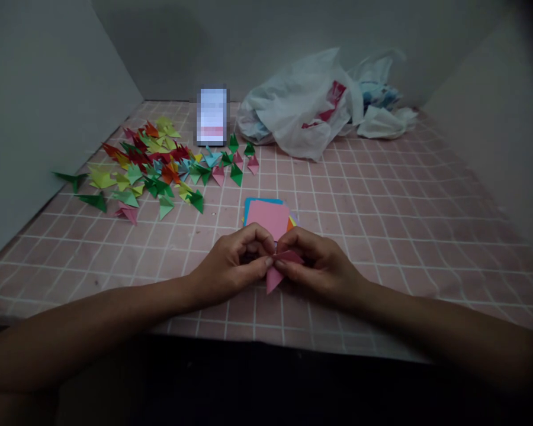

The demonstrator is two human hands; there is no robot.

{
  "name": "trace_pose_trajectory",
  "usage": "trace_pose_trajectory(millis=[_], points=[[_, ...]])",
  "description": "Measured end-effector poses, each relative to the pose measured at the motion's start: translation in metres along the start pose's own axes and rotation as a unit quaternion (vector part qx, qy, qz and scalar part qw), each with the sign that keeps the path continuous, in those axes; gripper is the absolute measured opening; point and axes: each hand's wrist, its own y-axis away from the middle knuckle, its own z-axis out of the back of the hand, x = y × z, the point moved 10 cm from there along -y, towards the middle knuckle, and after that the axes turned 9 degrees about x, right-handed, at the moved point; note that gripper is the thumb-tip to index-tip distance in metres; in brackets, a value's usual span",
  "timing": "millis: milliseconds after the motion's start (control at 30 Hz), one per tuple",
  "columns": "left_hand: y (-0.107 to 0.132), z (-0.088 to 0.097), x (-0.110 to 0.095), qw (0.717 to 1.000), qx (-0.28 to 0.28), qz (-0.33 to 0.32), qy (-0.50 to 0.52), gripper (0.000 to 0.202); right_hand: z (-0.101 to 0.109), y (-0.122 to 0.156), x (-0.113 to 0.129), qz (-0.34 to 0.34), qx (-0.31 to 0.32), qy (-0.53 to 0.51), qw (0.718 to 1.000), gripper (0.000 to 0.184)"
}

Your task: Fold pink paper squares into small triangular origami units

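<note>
Pinching a small pink folded paper (279, 267) w/ both hands, the person works low in the middle of the pink tiled surface (404, 213). Left hand (231, 266) & right hand (320, 263) meet at the paper — fingers of both are clenched on it, thumbs on top. One pointy tip of the paper sticks down between the hands.

Just behind the hands lies a stack of square paper sheets (269, 216), pink one on top, blue under it. Far to the left sits a big pile of folded paper shapes (160, 165) — green, red, yellow, blue, pink. At the back is a white plastic bag (306, 109), crumpled, near a blurred card (212, 116) standing up. Grey walls (39, 106) close in the sides.
</note>
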Motion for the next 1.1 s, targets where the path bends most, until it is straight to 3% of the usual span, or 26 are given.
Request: trace_pose_trajectory(millis=[200, 367, 600, 833, 1100], points=[[-0.002, 0.001, 0.007, 0.996, 0.008, 0.005, 0.088, 0.018, 0.006, 0.008, 0.02, 0.132, -0.035, 0.101, 0.985, 0.019], [-0.001, 0.003, 0.002, 0.994, 0.009, -0.022, 0.107, 0.018, 0.003, 0.017, 0.032, 0.204, -0.026, 0.186, 0.961, 0.019], [0.004, 0.005, -0.006, 0.997, -0.003, -0.041, 0.069, 0.014, 0.008, 0.017, 0.03, 0.168, -0.056, 0.175, 0.969, 0.02], [0.002, 0.002, -0.008, 0.999, 0.004, -0.044, 0.03, 0.014, 0.005, 0.008, 0.019, 0.117, -0.032, 0.095, 0.988, 0.015], [-0.001, 0.003, 0.006, 0.998, -0.003, 0.02, 0.059, 0.011, 0.0, 0.007, 0.001, 0.05, -0.017, -0.035, 0.998, 0.015]])
